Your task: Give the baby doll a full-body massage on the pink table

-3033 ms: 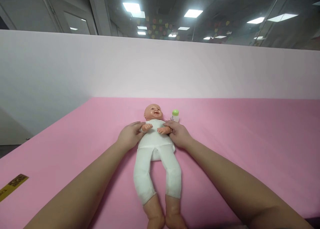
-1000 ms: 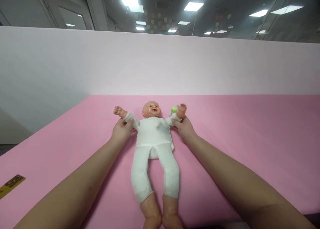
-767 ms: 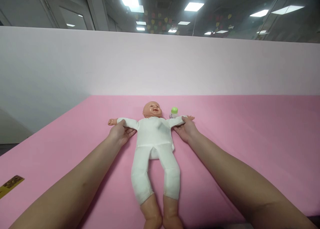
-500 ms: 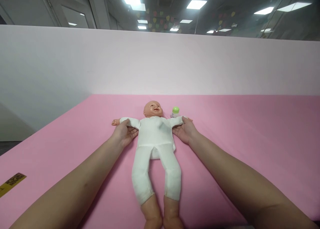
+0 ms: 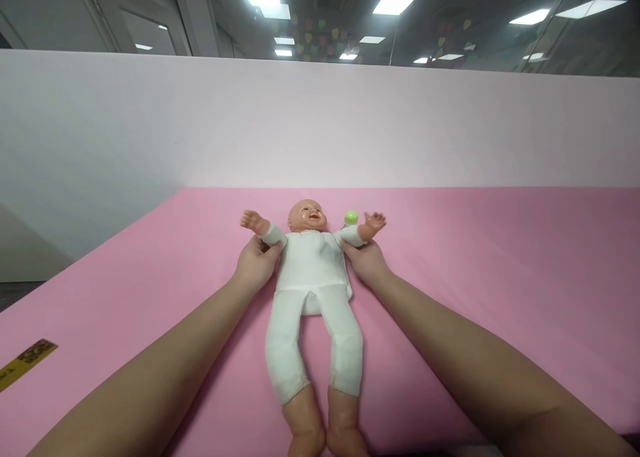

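Observation:
A baby doll (image 5: 313,260) with a white cloth body and bare plastic head, hands and feet lies on its back, its feet toward me. My left hand (image 5: 257,264) is closed round the doll's arm on the left, close to the shoulder. On the other side my right hand (image 5: 367,262) grips the doll's other arm, thumb on top near the shoulder. Both doll arms are bent up, with their plastic hands raised outward. Behind the right doll arm stands a small bottle with a green cap (image 5: 351,217), its lower part hidden.
The doll rests on a pink surface (image 5: 475,277). A white wall panel (image 5: 320,124) rises behind it, with glass and ceiling lights above. A yellow label strip (image 5: 27,365) with a printed code is stuck at the left front.
Both hands have moved inward along the doll's arms toward its shoulders and closed round them. The doll's arms, spread out flat before, now bend upward with hands raised.

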Demonstrator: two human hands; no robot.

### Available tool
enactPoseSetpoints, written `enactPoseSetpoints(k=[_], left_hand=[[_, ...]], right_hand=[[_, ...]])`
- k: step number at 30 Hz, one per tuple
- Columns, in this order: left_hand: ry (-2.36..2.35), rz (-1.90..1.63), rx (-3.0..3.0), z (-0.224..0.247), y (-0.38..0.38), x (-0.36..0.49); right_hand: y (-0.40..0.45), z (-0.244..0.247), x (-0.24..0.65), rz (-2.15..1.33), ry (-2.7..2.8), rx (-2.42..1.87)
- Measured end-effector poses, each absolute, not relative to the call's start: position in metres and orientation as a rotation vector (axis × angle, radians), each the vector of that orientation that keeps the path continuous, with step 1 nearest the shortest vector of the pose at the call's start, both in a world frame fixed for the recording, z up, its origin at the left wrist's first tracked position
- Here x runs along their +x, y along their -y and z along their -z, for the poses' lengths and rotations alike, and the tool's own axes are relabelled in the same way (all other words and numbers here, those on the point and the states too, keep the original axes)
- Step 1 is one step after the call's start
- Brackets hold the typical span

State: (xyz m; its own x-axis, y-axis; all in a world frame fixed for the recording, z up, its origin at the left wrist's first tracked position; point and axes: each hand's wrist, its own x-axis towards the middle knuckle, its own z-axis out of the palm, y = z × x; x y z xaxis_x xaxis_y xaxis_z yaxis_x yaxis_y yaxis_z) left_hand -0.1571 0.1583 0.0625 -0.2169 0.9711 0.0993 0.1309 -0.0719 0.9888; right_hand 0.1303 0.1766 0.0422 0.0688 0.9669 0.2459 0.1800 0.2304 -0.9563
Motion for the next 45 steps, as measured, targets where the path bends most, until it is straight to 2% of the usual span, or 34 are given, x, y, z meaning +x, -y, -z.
enactPoseSetpoints(k=[3,6,14,20,25,29,32,37,40,45], left_hand=[[-1.531,-1.199,1.838,-0.063,-0.152,-0.158],[-1.541,-1.053,2.161,-0.061,-0.152,-0.162],[-1.692,-0.682,2.627,-0.059,-0.158,-0.165],[-1.696,-0.707,2.634,-0.058,-0.155,-0.159],[-1.650,-1.004,2.268,-0.059,-0.157,-0.165],[-1.647,-1.217,1.647,-0.054,-0.169,-0.172],[-1.386,-1.374,1.133,-0.049,-0.179,-0.174],[-1.195,-1.415,0.591,-0.050,-0.191,-0.182],[-1.165,-1.432,0.402,-0.056,-0.193,-0.188],[-1.135,-1.447,0.348,-0.065,-0.190,-0.188]], right_hand=[[-0.173,-0.042,0.129,-0.638,1.654,-1.133],[-0.175,-0.041,0.130,-0.419,1.865,-1.088],[-0.176,-0.041,0.131,-0.109,2.110,-1.161],[-0.172,-0.052,0.131,-0.066,2.255,-0.941],[-0.168,-0.055,0.136,-0.312,2.038,-0.972],[-0.177,-0.052,0.144,-0.703,1.579,-1.078],[-0.193,-0.045,0.152,-0.953,1.213,-1.100],[-0.215,-0.042,0.169,-1.412,0.648,-1.052],[-0.219,-0.046,0.178,-1.505,0.539,-1.070],[-0.213,-0.050,0.177,-1.455,0.609,-1.074]])
